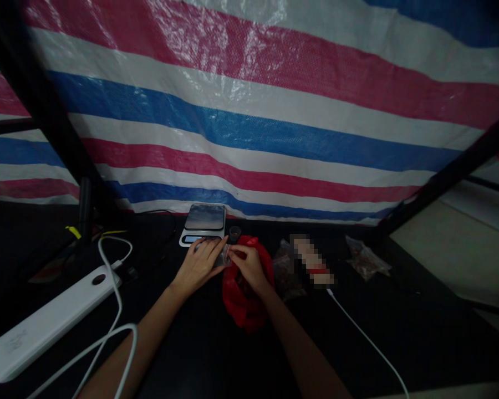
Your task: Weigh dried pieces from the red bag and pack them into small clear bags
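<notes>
Pinching from both sides, the right hand [249, 269] and the left hand [198, 266] close on a small clear plastic packet [224, 256]. The right thumb and fingertips press together on it while the left fingers curl in from the other side, though what the packet holds is too small and dim to tell. It sits between the hands, just in front of a digital kitchen scale [203, 220], and does not rest on the scale's steel platform. A crumpled red plastic bag [234, 293] lies directly under the right hand, with its contents hidden. A small dark jar [234, 234] stands beside the scale, touching neither hand. Farther right lie a plastic bag of brown material [286, 275], a pixelated object [311, 260], and a second clear bag of brown pieces [366, 257], all on a black table [191, 354]. To the left, a white power bank [45, 327] trails a white cable [117, 277] near the left forearm. Behind everything hangs a red, white and blue striped tarpaulin [249, 127].
</notes>
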A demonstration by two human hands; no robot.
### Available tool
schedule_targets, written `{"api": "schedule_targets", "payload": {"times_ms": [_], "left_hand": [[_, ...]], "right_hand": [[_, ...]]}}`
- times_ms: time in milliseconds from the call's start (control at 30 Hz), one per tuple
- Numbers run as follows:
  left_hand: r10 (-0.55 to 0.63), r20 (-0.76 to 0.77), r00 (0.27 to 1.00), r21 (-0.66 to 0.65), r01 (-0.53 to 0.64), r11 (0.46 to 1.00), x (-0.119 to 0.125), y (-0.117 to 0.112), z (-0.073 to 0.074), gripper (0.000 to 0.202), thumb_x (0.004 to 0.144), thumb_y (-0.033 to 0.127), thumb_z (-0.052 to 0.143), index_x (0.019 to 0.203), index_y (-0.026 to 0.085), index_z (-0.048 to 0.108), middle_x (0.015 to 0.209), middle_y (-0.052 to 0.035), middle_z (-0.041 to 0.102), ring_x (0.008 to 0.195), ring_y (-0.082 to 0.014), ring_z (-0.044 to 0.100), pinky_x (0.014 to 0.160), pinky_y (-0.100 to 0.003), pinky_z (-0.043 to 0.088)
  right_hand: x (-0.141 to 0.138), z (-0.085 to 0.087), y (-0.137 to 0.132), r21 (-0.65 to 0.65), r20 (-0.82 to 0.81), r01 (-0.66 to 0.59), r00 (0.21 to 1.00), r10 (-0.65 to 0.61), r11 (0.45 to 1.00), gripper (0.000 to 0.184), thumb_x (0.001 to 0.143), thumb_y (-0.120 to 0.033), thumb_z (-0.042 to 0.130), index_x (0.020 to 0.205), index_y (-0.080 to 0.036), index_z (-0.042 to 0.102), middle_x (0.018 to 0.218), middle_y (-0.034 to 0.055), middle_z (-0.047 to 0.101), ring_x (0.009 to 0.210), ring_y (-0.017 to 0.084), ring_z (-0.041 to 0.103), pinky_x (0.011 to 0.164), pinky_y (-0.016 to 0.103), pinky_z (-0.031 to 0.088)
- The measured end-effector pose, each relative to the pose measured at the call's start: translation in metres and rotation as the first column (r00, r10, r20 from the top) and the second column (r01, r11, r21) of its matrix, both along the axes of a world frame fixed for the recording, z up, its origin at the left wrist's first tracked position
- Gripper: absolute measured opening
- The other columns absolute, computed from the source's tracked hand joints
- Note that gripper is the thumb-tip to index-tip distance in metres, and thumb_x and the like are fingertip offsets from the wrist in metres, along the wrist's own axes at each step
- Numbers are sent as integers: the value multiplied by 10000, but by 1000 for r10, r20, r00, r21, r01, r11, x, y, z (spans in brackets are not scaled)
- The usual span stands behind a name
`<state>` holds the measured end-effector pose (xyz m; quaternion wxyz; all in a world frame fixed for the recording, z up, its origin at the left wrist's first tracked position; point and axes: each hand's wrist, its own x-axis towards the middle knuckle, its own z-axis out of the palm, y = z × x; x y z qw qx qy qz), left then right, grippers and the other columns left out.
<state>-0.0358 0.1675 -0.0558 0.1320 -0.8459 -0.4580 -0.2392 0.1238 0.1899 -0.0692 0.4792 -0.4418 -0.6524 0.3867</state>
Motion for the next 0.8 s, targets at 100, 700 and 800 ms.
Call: {"api": "schedule_targets", "payload": {"times_ms": [100,700,800], "left_hand": [[24,28,999,-14,-24,1000,-2,-1,-1,595,787,410,494,1308,183,318,1099,-101,554,968,-237,505,862,-377,313],[31,387,922,-135,23,991,-10,2,-1,640,709,503,555,1229,181,364,1090,-90,535,996,-237,465,888,-388,280],[27,412,911,-134,31,990,-9,2,0,584,744,487,524,1222,187,373,1083,-89,541,989,-239,474,881,-388,284]], "right_hand": [[-3,-1,-5,19,-7,29,1000,-28,999,182,724,-209,550,851,-158,670,850,50,693,796,175,635,763,295,486],[138,8,-88,355,201,735,543,-815,577,450,758,-389,478,1145,-159,476,1149,137,515,1092,280,441,915,427,331],[197,-17,-93,236,397,788,455,-797,568,731,614,-509,588,1205,-123,400,1149,166,511,1073,332,451,893,441,341]]}}
